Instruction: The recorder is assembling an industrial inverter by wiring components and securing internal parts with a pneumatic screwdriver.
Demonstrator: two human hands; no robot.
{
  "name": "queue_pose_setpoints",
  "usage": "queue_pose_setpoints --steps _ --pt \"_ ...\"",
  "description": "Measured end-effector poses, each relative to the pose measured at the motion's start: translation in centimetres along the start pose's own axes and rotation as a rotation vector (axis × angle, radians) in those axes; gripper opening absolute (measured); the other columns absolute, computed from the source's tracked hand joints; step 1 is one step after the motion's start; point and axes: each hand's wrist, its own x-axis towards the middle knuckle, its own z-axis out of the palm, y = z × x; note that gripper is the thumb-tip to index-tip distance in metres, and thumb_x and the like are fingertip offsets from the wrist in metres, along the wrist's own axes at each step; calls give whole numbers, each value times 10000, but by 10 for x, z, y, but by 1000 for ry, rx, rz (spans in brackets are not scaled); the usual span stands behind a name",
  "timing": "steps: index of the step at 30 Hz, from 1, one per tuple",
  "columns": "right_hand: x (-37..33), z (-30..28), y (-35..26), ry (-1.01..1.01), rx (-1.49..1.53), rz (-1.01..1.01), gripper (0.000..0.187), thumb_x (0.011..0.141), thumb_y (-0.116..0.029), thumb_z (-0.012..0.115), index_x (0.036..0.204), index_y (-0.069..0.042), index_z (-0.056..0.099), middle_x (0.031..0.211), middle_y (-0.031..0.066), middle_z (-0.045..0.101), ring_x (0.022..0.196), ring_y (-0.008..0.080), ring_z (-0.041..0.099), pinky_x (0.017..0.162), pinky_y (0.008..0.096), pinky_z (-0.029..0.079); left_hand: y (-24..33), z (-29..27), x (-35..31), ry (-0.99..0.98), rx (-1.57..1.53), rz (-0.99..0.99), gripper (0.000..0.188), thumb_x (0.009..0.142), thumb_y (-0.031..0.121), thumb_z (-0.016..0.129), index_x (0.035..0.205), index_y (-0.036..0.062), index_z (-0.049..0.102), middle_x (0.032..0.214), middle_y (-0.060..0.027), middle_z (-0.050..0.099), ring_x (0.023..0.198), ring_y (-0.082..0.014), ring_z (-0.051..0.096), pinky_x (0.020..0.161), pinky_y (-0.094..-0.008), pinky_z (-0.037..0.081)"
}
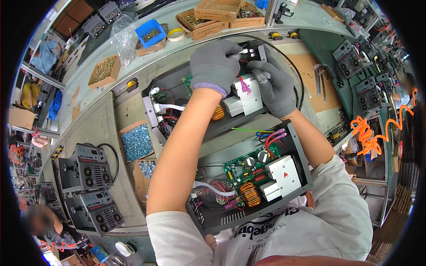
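Both my hands wear grey gloves and work at the far end of an open dark metal chassis (pixel 153 113). My left hand (pixel 215 64) is closed, its fingertips pinched at small pale terminals beside a black end part (pixel 255 51). Just right of it, my right hand (pixel 275 86) is closed too, its fingertips by the same end; what they hold is hidden. Below them inside the chassis sit a silver heatsink (pixel 250 95), a purple-sleeved connector (pixel 243 85) and a copper coil (pixel 218 112). A black cable (pixel 298 66) loops around the chassis's right side.
A second open chassis (pixel 306 170) with a green circuit board (pixel 239 164) lies nearest me. Finished-looking machines (pixel 91 164) stand at left. A box of blue screws (pixel 136 141), a blue bin (pixel 151 33) and cardboard boxes (pixel 208 29) surround the work. An orange coiled hose (pixel 368 137) hangs right.
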Motion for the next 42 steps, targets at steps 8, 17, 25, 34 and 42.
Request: queue_pose_setpoints --steps 8,17,25,34,42 --pt "-3 -1 3 -6 21 -1 239 971 -251 619 1101 -78 719 1203 238 634 1056 340 656 850 352 533 0 6 -2 70 145 138 154 840 224 711 945 151 796 894 -83 751 856 -272 714 780 -369 551" --pt "-3 -2 3 -22 68 34 198 930 -228 668 1069 -113 749 1215 279 658 1178 360 652 853 370 558 4 4 6 -67 121 143 162 818 190 729 962 135 781 908 -92 748 856 -284 711 782 -380 550" --pt "8 0 -6 -10 128 155 195 907 -196 681 1056 -80 728 1140 195 689 1042 384 685 795 402 557 8 -6 -2 15 105 329 191 828 173 691 1000 145 769 1037 -103 692 998 -296 665 883 -394 530" --pt "17 14 12 84 82 58 269 833 -162 718 1094 -100 728 1243 216 667 963 336 723 785 382 566 13 2 -5 -120 -136 300 141 825 108 713 952 53 741 973 -118 685 911 -274 676 840 -352 534" --pt "14 16 13 119 243 224 595 852 -230 751 1374 -50 530 1154 207 701 1067 284 713 895 392 553 -10 -17 3 -67 351 367 147 829 243 741 952 168 772 886 -81 735 861 -283 694 772 -397 538"
